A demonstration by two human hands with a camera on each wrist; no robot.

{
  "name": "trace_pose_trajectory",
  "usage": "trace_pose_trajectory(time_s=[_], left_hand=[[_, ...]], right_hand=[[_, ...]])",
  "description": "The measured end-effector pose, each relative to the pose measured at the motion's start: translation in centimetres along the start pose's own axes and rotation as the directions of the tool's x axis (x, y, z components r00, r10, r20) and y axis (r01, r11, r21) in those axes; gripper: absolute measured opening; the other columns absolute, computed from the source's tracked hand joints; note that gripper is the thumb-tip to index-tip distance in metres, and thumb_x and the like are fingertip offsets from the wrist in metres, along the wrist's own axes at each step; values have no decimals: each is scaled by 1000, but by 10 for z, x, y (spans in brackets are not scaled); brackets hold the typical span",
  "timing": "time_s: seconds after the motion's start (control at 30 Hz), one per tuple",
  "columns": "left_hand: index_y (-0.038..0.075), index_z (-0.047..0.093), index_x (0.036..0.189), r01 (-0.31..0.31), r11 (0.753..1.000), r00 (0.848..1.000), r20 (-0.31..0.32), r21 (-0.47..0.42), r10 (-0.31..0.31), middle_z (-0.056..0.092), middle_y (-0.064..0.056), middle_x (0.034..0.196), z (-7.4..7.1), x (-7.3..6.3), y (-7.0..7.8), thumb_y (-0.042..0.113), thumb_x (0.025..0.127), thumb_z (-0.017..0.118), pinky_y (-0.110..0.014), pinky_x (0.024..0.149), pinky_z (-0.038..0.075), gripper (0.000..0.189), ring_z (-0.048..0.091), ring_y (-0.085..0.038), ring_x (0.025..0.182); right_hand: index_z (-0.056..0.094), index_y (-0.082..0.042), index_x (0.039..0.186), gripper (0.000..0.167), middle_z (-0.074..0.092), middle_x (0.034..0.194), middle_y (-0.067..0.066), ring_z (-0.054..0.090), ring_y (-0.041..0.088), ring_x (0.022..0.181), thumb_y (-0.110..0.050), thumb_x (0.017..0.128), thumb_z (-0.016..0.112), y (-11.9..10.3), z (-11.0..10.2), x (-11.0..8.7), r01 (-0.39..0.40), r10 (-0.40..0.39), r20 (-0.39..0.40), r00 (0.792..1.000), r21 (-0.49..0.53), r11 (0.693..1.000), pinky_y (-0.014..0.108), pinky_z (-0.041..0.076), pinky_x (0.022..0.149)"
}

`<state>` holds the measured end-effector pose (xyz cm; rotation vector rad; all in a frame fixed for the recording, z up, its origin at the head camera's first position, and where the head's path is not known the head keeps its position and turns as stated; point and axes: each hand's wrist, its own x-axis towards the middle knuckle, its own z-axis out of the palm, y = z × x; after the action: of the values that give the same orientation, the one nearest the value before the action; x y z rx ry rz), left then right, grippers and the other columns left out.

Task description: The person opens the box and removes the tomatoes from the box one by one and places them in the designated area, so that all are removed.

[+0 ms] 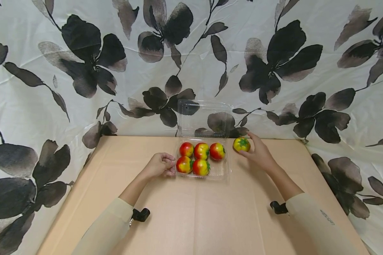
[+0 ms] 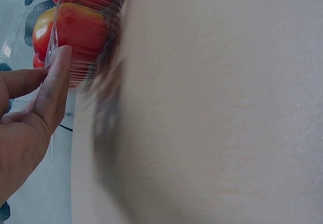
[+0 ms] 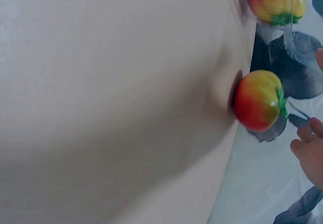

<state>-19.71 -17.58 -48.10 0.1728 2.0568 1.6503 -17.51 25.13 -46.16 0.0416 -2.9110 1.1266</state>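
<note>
A clear plastic clamshell box [image 1: 222,171] stands on the table with its lid [image 1: 207,117] raised at the back. Inside are several red-and-yellow tomatoes [image 1: 201,167] with green leafy tops; the front right part of the box holds none. My left hand [image 1: 159,165] pinches the box's left rim between thumb and fingers, seen closely in the left wrist view. Right of the box, another tomato [image 1: 241,144] lies on the table, its green top facing up. Around it my right hand [image 1: 258,152] is spread, thumb on the near side and fingers beyond; the right wrist view shows fingers [image 3: 308,138] apart from this fruit.
The tan table [image 1: 191,212] ends just behind the box. A white cloth [image 1: 210,63] with dark flowers hangs behind it and shows at both sides. Black wrist mounts [image 1: 141,215] stick out from both sleeves over the table.
</note>
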Motion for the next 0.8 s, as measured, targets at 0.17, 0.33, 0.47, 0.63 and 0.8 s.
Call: trace_pose_trajectory(time_s=[0.17, 0.33, 0.47, 0.63, 0.8], left_hand=[[-14, 56, 120, 9, 1000, 1000, -2, -2, -9, 65, -15, 88, 0, 0, 0, -3, 99, 64, -40, 69, 67, 25, 71, -18, 67], [-14, 56, 120, 11, 1000, 1000, -5, -4, -11, 65, -17, 89, 0, -2, 0, -3, 99, 64, -41, 70, 67, 25, 71, -19, 67], [-14, 56, 121, 10, 1000, 1000, -3, -7, -10, 65, -18, 90, 0, -2, 0, -3, 99, 64, -41, 70, 67, 26, 71, -19, 68], [-14, 56, 122, 7, 1000, 1000, -1, -6, -7, 65, -20, 91, 0, -1, 1, -3, 99, 63, -39, 68, 67, 26, 71, -19, 68], [-14, 56, 122, 11, 1000, 1000, -4, -6, -11, 66, -18, 90, 0, -1, 1, -2, 99, 64, -35, 66, 67, 26, 71, -19, 67]], right_hand=[[28, -7, 162, 94, 32, 165, 23, 31, 47, 151, -22, 88, 84, -12, 4, -2, 69, -69, 7, 998, -3, 998, 67, 30, 123], [28, -11, 163, 96, 32, 165, 22, 33, 48, 150, -23, 87, 86, -22, 10, -2, 113, -112, 55, 992, -19, 993, 67, 30, 123], [27, -12, 163, 99, 30, 167, 19, 31, 45, 152, -22, 85, 87, -29, 16, 0, 158, -154, 97, 983, -30, 987, 66, 29, 124], [32, -7, 160, 98, 36, 163, 21, 35, 44, 150, -21, 82, 90, -33, 24, 6, 239, -229, 131, 964, -61, 969, 66, 32, 122], [39, -4, 156, 96, 44, 156, 22, 41, 44, 144, -25, 79, 92, -35, 32, 13, 284, -267, 154, 951, -99, 954, 65, 40, 118]])
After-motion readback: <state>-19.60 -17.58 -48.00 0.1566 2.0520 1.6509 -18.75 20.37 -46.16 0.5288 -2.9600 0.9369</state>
